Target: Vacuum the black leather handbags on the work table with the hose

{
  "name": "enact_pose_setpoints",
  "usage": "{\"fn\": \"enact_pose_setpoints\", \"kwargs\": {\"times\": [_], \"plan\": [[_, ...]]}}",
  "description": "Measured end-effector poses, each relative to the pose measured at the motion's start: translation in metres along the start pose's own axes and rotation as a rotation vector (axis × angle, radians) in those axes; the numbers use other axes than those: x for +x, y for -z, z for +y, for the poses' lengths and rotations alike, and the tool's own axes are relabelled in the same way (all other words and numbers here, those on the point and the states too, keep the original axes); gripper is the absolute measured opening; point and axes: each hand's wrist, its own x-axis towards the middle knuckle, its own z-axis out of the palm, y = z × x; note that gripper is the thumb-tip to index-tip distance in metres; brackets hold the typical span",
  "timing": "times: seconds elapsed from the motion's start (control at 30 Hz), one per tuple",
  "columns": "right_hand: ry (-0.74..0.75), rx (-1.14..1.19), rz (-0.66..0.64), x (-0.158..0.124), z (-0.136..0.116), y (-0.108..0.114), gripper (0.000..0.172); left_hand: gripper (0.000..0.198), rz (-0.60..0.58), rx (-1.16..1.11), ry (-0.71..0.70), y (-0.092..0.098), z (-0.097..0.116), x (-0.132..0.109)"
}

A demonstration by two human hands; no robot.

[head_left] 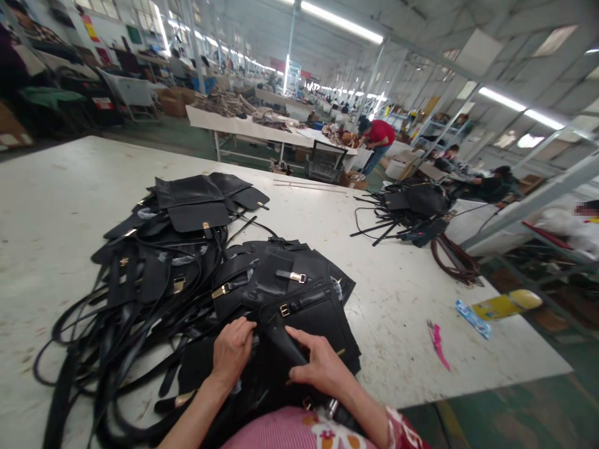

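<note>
A black leather bag [304, 312] with gold buckles lies at the near edge of the white table [70, 206], on a heap of similar black bag parts and straps [154, 268]. My left hand [231, 352] rests on the bag's near part with fingers curled against the leather. My right hand [316, 362] presses on the bag beside a black strap, thumb and fingers pinched at its edge. What the fingers grip is partly hidden.
A second pile of black bags and straps [412, 206] lies at the table's far right, with brown straps [453, 259] beside it. Pink scissors [437, 343], a blue packet [472, 318] and a yellow item [508, 304] sit near the right edge. Other people work at distant tables.
</note>
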Motion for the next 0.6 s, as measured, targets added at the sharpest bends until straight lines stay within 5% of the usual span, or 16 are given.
{"fn": "enact_pose_setpoints", "kwargs": {"times": [0.13, 0.33, 0.43, 0.6], "plan": [[-0.064, 0.233, 0.135, -0.011, 0.004, 0.035, 0.072, 0.022, -0.065, -0.089, 0.085, -0.004, -0.012, 0.000], [-0.191, 0.332, 0.286, 0.001, 0.042, 0.094, 0.078, 0.037, -0.391, -0.231, 0.360, 0.005, -0.015, 0.020], [-0.209, 0.322, 0.263, 0.023, 0.056, 0.100, 0.079, 0.044, -0.480, -0.273, 0.422, 0.015, -0.006, 0.030], [-0.129, 0.233, 0.317, 0.072, 0.052, 0.094, 0.076, 0.028, -0.432, -0.440, 0.465, 0.028, 0.014, 0.038]]}}
